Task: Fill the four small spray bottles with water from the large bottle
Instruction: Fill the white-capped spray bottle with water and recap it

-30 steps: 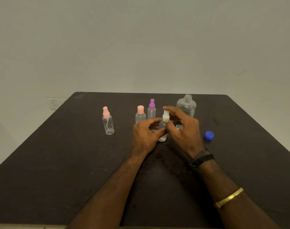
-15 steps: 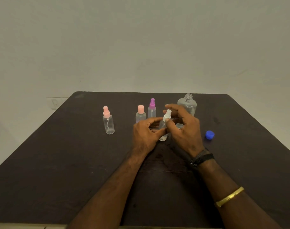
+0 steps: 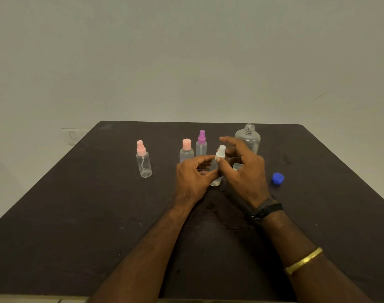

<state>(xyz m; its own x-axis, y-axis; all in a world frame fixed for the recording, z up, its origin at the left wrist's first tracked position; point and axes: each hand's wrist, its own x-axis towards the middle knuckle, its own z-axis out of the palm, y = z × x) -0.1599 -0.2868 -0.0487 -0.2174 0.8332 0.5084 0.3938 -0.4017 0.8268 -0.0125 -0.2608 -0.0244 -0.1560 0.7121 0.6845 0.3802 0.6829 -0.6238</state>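
Four small spray bottles were out on the dark matte surface (image 3: pixel 94 215), and honestly I couldn't tell from the clear plastic how many had water in them. Three stood with their tops on: the clear bottle with a pink pump sprayer (image 3: pixel 143 160) off to the left, the clear bottle with a flat pink cap (image 3: pixel 186 150), and the clear bottle with a purple sprayer (image 3: pixel 201 143) just beside it. The large clear plastic bottle (image 3: pixel 248 138) stood uncapped at the back, with its blue screw cap (image 3: pixel 278 178) lying well apart to the right.

The fourth, a clear bottle with a white sprayer (image 3: pixel 219 157), sat in the middle between both hands. The left hand (image 3: pixel 192 179) had its fingers curled round the body, gripping it. The right hand (image 3: pixel 244 171) pinched the white top with thumb and a finger, the rest spread loose. My guess was a twist of that top, on or off I couldn't say.
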